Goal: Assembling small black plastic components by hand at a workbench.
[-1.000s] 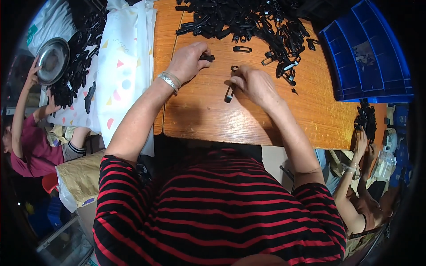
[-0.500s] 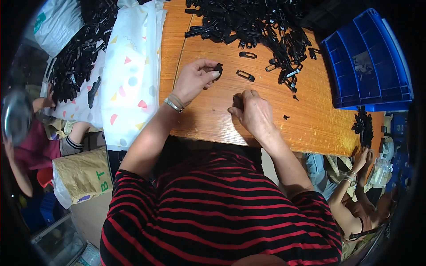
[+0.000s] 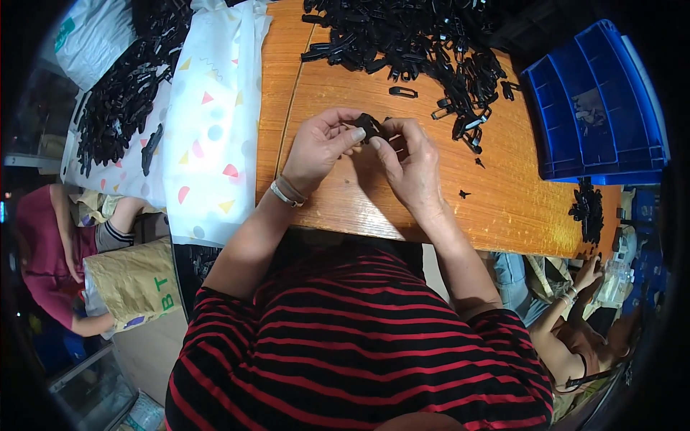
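Forearms [image 3: 251, 241], two of them, reach over the near edge of the surface [image 3: 338, 208], the left wrist wearing bands [image 3: 286, 192]. The left hand [image 3: 316, 147] and right hand [image 3: 415, 169] meet above the middle of the surface, toward its left. Left fingers and thumb are pinched nearly together on a black clip [image 3: 369, 128]; right thumb and forefinger close on it from the other side, leaving only a narrow gap. Whether it is one part or several is hidden by the fingers.

Right of the right hand lie two small black bits [image 3: 464, 194], apart from each other. Along the right edge sits one small black pile [image 3: 588, 212]. One white patterned sheet [image 3: 208, 136] runs down the left edge, with one black heap [image 3: 118, 115] beyond it. Past the hands lies one loose black frame [image 3: 403, 92]. One blue crate [image 3: 589, 108] stands toward the far right corner. At the far edge spreads one large pile [image 3: 424, 43] of black parts, too tangled to count.
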`<act>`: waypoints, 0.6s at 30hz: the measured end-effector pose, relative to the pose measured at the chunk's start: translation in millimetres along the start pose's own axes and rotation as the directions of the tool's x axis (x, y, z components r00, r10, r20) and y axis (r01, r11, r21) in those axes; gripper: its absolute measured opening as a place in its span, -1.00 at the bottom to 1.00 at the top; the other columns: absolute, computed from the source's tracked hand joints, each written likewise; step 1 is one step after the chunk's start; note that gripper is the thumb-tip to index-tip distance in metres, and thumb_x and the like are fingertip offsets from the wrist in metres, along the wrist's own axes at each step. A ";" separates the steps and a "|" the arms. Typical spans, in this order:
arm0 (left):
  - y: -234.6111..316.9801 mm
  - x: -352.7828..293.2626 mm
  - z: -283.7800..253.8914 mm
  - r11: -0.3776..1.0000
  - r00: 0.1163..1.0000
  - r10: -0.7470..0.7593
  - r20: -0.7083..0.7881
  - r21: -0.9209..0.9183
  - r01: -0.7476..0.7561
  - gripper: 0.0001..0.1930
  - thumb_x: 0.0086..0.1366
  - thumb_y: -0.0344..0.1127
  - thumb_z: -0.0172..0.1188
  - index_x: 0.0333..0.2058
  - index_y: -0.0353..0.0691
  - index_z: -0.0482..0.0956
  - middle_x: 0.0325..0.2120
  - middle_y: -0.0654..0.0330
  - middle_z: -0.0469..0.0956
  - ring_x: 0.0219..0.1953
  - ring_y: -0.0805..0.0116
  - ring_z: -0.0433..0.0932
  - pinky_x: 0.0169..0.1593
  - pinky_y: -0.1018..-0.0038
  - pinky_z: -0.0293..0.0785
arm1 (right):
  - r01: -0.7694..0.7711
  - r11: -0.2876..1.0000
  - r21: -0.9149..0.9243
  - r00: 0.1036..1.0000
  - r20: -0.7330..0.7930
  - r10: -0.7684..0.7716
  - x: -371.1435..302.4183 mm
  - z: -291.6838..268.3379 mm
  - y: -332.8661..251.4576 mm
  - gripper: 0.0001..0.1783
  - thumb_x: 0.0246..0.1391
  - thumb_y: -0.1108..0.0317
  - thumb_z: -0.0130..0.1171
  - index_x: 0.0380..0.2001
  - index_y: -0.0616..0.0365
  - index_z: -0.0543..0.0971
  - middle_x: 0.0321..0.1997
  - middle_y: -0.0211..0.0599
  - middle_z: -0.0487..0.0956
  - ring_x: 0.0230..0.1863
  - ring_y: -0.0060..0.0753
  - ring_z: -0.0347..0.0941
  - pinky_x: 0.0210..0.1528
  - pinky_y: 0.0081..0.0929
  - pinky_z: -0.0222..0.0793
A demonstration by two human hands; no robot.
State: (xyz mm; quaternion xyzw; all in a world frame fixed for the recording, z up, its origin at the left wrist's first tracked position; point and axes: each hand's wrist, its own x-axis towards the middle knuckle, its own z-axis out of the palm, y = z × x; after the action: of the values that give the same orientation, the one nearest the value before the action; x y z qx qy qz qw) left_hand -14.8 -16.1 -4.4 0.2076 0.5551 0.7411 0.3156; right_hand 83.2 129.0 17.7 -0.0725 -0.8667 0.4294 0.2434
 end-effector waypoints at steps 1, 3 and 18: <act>-0.5 0.0 -0.3 1.000 1.000 0.023 0.010 0.001 -0.023 -0.71 0.29 -0.42 0.18 -0.03 -0.35 0.47 -0.35 0.31 0.56 -0.38 0.64 0.48 -0.28 0.70 0.42 | -0.001 1.000 0.001 1.000 0.002 0.001 0.2 1.2 1.3 -0.76 0.04 0.46 0.28 -0.24 0.32 0.48 -0.42 -0.21 0.57 -0.45 -0.52 0.54 -0.44 -0.60 0.45; -1.7 -0.2 -1.9 0.999 0.999 0.032 0.018 -0.031 -0.032 -0.71 0.29 -0.42 0.18 -0.03 -0.35 0.47 -0.36 0.32 0.56 -0.39 0.65 0.48 -0.29 0.71 0.41 | 0.047 0.999 0.012 0.999 -0.014 -0.046 0.4 3.2 3.4 -0.76 0.03 0.47 0.29 -0.25 0.31 0.49 -0.40 -0.22 0.55 -0.45 -0.53 0.53 -0.44 -0.61 0.44; -13.6 -20.3 20.2 0.953 0.970 0.214 -0.112 0.242 -0.182 -0.78 0.38 -0.40 0.03 -0.06 -0.34 0.49 -0.41 0.38 0.47 -0.46 0.72 0.30 -0.38 0.75 0.27 | 0.150 0.985 -0.081 0.985 -0.070 -0.156 -14.1 23.7 0.2 -0.67 -0.14 0.50 0.35 -0.28 0.24 0.46 -0.42 -0.12 0.46 -0.40 -0.10 0.49 -0.41 -0.34 0.44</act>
State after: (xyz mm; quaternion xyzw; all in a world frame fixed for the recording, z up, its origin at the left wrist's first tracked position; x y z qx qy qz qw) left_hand 16.2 -13.8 -10.5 0.2461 0.6337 0.7123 0.1745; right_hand 83.9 107.7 0.4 -0.0312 -0.8753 0.3734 0.3057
